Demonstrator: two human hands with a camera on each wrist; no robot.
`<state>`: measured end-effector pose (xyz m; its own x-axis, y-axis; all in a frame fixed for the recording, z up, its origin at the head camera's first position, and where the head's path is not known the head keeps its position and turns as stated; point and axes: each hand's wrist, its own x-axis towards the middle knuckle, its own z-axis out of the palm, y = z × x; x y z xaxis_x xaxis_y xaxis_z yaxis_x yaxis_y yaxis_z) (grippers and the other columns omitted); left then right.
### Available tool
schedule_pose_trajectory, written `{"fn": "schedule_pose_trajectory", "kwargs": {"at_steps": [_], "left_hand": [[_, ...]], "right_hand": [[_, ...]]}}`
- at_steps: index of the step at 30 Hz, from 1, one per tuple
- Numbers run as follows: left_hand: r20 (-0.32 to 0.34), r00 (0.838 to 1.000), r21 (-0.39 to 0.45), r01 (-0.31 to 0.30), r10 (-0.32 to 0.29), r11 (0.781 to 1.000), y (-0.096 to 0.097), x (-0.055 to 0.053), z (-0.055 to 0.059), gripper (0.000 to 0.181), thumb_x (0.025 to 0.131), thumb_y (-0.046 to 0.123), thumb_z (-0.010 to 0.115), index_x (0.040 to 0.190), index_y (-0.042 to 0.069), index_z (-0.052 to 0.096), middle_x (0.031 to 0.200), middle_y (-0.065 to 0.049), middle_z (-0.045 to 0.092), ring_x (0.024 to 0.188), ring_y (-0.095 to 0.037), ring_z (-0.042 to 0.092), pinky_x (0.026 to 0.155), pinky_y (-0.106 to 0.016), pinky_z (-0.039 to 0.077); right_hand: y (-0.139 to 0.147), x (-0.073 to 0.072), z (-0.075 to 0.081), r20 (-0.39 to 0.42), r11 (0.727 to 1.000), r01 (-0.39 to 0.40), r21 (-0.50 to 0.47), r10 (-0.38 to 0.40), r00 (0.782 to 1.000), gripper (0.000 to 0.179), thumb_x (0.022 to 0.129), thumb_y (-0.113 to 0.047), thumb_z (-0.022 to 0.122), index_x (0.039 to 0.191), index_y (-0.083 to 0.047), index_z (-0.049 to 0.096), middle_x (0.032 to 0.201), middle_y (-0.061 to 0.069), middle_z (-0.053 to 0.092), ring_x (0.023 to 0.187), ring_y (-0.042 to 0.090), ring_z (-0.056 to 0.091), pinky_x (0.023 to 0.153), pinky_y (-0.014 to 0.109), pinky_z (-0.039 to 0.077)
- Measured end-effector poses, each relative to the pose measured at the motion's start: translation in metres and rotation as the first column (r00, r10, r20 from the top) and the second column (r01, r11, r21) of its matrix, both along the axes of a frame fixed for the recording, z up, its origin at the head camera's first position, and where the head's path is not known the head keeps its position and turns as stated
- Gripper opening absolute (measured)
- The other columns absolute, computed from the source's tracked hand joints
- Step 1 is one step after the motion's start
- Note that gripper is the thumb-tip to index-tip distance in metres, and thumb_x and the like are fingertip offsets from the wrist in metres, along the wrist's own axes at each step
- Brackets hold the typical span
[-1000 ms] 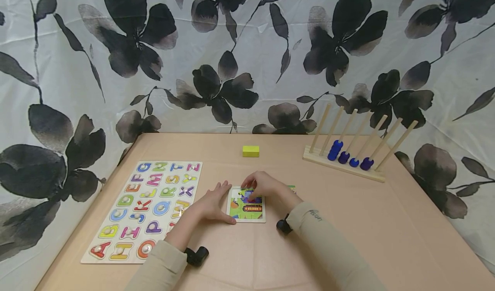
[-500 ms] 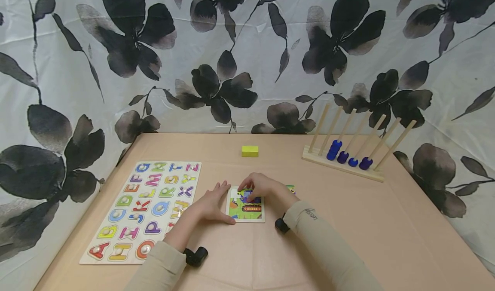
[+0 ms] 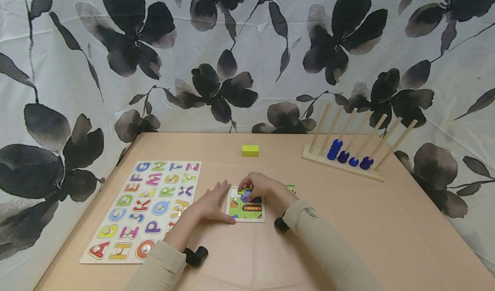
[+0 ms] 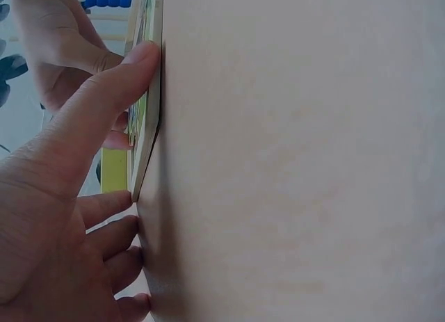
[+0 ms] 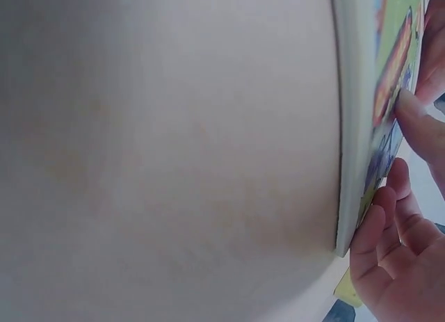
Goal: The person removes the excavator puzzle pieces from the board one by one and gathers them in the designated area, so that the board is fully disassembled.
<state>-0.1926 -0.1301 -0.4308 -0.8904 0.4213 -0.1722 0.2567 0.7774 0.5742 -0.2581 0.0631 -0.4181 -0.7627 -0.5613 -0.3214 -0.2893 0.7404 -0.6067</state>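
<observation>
on the table (image 3: 247, 258), right of the alphabet board (image 3: 148, 215), sat the picture puzzle (image 3: 247, 212). my left hand (image 3: 210, 203) was spread loosely along its left edge, thumb at the near corner. my right hand (image 3: 267, 185) had bent fingers over the far side, thumb touching the picture, couldn't tell if it pinched a piece. i could read a, k, m and x on the board; the print (image 3: 310, 214) on my right sleeve (image 3: 332, 243) was too small.

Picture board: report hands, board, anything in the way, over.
Left hand touching left edge of picture board; right hand touching its upper part. Board on table, partly hidden by right hand. Yellow block beyond, clear of both hands.
</observation>
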Motion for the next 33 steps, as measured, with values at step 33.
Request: {"fn": "schedule_pose_trajectory", "kwargs": {"at_steps": [33], "left_hand": [[0.008,1.000,0.000,0.003,-0.003,1.000,-0.0008,0.0000,0.0003,0.106,0.060,0.041,0.083,0.142,0.002,0.027,0.149,-0.018,0.018,0.137,-0.035,0.010,0.107,-0.056,0.009]], "right_hand": [[0.0001,-0.0027,0.0025,-0.011,0.998,-0.002,-0.056,0.001,1.000,0.025,0.071,0.000,0.076,0.091,-0.015,0.070,0.088,0.000,0.056,0.081,0.016,0.050,0.071,0.025,0.047]]}}
